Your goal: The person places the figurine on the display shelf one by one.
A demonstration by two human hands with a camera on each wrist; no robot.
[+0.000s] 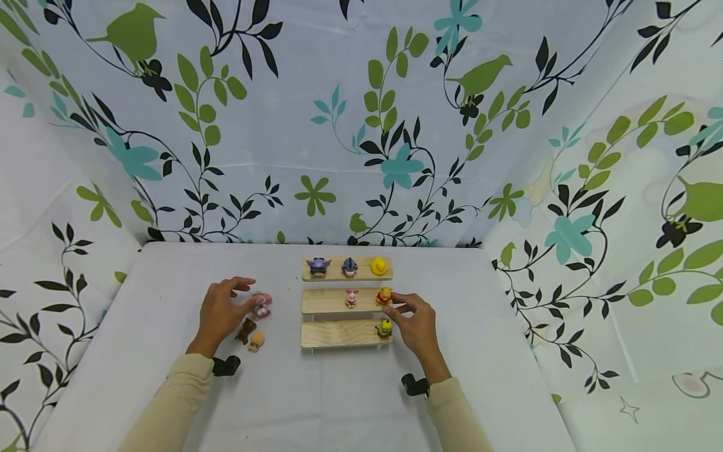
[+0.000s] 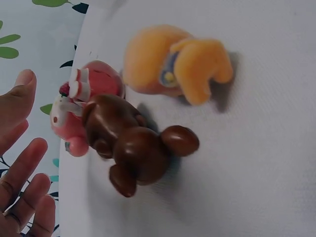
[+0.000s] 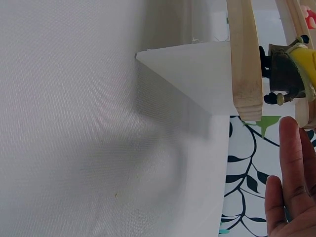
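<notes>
My left hand [image 1: 223, 311] reaches toward a pink figurine [image 1: 262, 305], fingers spread and apart from it in the left wrist view. A brown figurine [image 2: 133, 138] lies face down beside the pink one, with an orange-yellow figurine [image 2: 173, 64] close by. At the right end of the middle wooden shelf [image 1: 324, 301], my right hand [image 1: 415, 320] pinches a yellow bear figurine in red [image 1: 384, 295] between thumb and finger. Below that hand, a yellow-headed figurine in dark clothes [image 1: 385, 328] stands on the lowest shelf [image 1: 339, 334].
A small pink-and-white figurine [image 1: 351, 298] stands on the middle shelf. The top shelf [image 1: 333, 276] holds a purple figurine [image 1: 319, 266], a blue-grey figurine [image 1: 349, 267] and a yellow duck [image 1: 378, 266]. The white table [image 1: 350, 402] meets a leaf-patterned cloth [image 1: 316, 125] behind.
</notes>
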